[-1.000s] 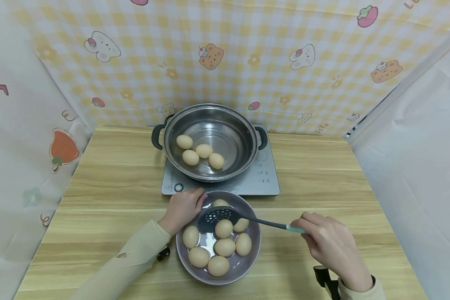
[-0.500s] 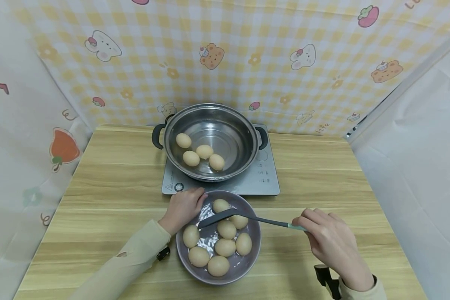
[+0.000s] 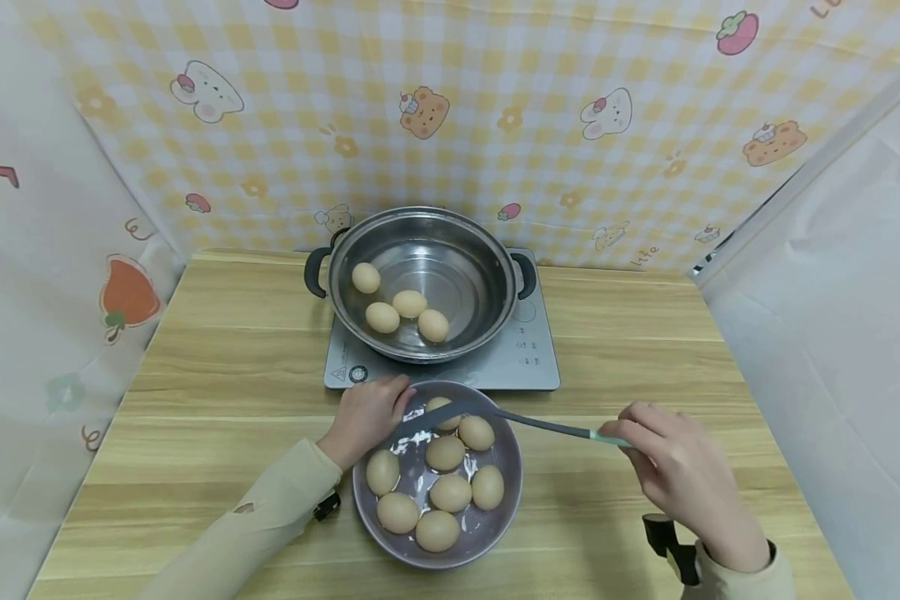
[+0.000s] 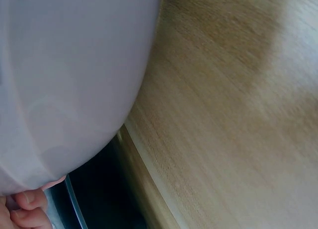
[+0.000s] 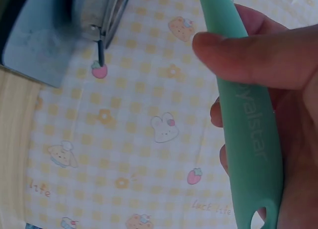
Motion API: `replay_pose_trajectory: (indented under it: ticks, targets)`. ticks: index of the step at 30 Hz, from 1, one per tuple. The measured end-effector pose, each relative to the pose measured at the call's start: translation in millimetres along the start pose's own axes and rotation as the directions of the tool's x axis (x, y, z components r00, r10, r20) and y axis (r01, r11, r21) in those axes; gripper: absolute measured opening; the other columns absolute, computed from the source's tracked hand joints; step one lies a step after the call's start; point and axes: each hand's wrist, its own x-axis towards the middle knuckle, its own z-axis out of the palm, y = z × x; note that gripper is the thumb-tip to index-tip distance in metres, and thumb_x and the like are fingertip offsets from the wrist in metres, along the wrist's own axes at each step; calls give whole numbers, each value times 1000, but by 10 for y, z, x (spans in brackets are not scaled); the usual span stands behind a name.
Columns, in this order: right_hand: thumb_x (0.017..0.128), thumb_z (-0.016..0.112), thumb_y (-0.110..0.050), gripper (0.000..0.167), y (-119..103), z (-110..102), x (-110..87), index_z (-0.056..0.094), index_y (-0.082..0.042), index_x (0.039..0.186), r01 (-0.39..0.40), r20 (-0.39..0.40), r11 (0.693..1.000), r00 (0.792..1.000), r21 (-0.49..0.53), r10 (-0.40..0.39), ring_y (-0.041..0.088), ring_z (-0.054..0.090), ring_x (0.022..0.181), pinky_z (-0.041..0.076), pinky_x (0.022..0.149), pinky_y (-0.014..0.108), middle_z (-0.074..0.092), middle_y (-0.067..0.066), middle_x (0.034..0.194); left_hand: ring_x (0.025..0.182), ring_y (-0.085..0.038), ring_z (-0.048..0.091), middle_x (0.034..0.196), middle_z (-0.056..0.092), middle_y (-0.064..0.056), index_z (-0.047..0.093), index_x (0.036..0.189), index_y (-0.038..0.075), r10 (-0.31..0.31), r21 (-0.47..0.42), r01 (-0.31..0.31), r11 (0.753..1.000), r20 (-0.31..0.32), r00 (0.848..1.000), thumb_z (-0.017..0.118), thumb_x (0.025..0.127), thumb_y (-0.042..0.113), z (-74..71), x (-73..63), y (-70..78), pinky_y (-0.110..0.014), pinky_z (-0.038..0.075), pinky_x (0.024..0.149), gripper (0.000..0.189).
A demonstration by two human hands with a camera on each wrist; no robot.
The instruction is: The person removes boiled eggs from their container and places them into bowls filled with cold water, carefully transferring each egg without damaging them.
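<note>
A grey-purple bowl (image 3: 513, 500) with several brown eggs (image 3: 451, 493) in water stands on the wooden table. The left hand (image 3: 366, 419) grips its far left rim; in the left wrist view the fingertips (image 4: 31, 209) curl against the bowl's side. To the right of the bowl, the right hand (image 3: 686, 471) holds a dark slotted spoon (image 3: 543, 424) by its green handle (image 5: 251, 119), thumb across the top. The spoon's head is tilted edge-on over the far part of the bowl, partly covering one egg. Its holes are hidden.
Behind the bowl, a steel pot (image 3: 487, 250) with black side handles sits on a flat induction cooker (image 3: 534, 367). Several eggs (image 3: 382, 317) lie in the pot's left and front part. A yellow checked cloth (image 3: 510, 75) hangs at the back, pale sheets at both sides.
The spoon's head has turned from face-up to edge-on and shifted toward the bowl's far side. The right hand has moved slightly right. Eggs near the spoon have shifted; the left hand stays put.
</note>
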Motion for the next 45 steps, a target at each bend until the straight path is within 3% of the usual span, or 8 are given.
replay_pose_trajectory:
  ticks: [5,9,13,20,30,45]
  targets:
    - [97,37,-31,41,112,-48,144,66,-10,79,-3,-65,1000,998,7,3,9,42,52,32,44,18,56,-2,72,43,-17,50,59,57,-3,56,69,12,-27,-7,27,1000,18,999,66,80,15,-3,-7,-7,-29,32,37,15]
    - [83,60,-11,7,230,-12,274,67,-10,82,-21,-110,999,994,-36,17,10,41,50,29,42,20,57,0,74,42,-17,51,55,53,-1,56,64,13,-8,9,9,1000,-36,999,63,83,17,24,-3,-5,-30,33,37,20]
    - [63,70,6,27,319,75,390,68,-11,84,-60,-103,995,993,-81,51,14,44,54,30,44,25,57,0,75,45,-17,53,58,56,0,58,69,14,10,5,-9,1000,-56,998,63,82,18,41,-7,-1,-31,35,39,15]
    - [67,65,9,24,437,297,560,69,-10,82,-80,-144,989,988,-125,62,19,49,55,30,42,28,58,3,74,47,-19,55,61,59,-1,59,74,13,-3,9,3,1000,-38,999,62,84,20,42,-9,3,-32,36,39,13]
    - [67,58,11,28,551,551,609,69,-11,80,-92,-148,986,986,-138,71,21,52,61,31,46,30,59,2,74,46,-18,55,60,59,-1,58,73,12,6,12,-6,1000,-41,999,62,84,19,41,-14,3,-30,34,38,14]
    - [67,59,11,30,557,605,612,70,-14,80,-58,-78,986,996,-154,46,17,48,55,24,44,24,58,-1,72,46,-20,55,60,59,-1,57,72,12,-14,24,14,1000,-23,1000,63,83,20,26,-4,3,-30,34,39,15]
